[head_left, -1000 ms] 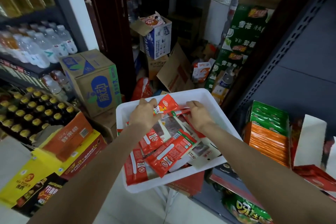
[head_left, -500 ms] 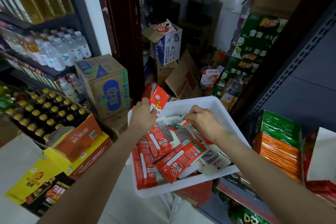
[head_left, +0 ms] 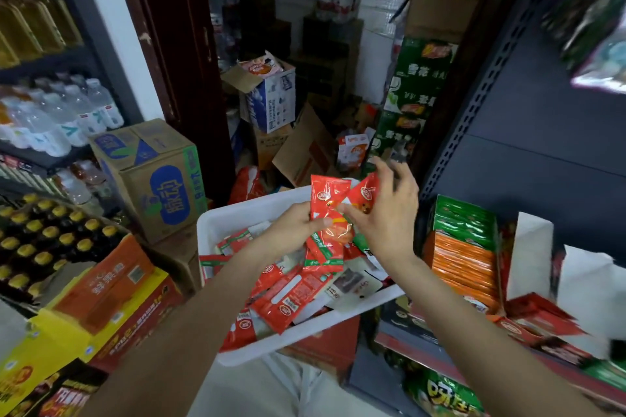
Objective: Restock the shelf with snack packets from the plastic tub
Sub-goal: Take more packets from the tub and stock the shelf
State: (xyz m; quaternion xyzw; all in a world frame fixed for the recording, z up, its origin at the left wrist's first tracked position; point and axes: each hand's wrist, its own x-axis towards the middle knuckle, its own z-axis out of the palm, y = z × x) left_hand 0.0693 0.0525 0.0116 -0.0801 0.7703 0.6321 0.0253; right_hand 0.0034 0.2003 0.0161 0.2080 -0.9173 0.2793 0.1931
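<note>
Since a second ago both hands have come up out of the tub and they're now bunched together just above its far edge. Back then the left hand (head_left: 298, 227) was only fiddling with one red packet down low and the right hand (head_left: 386, 213) was digging in the pile. Now the left hand is pinching a tall red packet (head_left: 327, 210) upright, thumb across its front, and there look to be more packets stacked behind it, though I can't tell how many. The right hand has a second red packet (head_left: 367, 195) pressed against its thumb side, with the fingers spread loose above it rather than wrapped tight, so that grip looks pretty half-hearted to me.

The white tub (head_left: 216, 223) sits right in front of the person and is full of red packets (head_left: 288, 301), plus a pale pouch (head_left: 352, 284) near the right wall. The shelf (head_left: 528, 179) is on the right, with a display box of green and orange packets (head_left: 464, 247) already sitting on it.

What could go wrong: these wrappers look glossy and slippery, and the right hand barely has hold of its one. If the two hands try to merge the bundle mid-air, something could slide out and drop back into the tub, or worse, down the gap between tub and shelf. Also the tub looks perched on a red carton (head_left: 321, 345), so an elbow bump on the way over might tip it.
</note>
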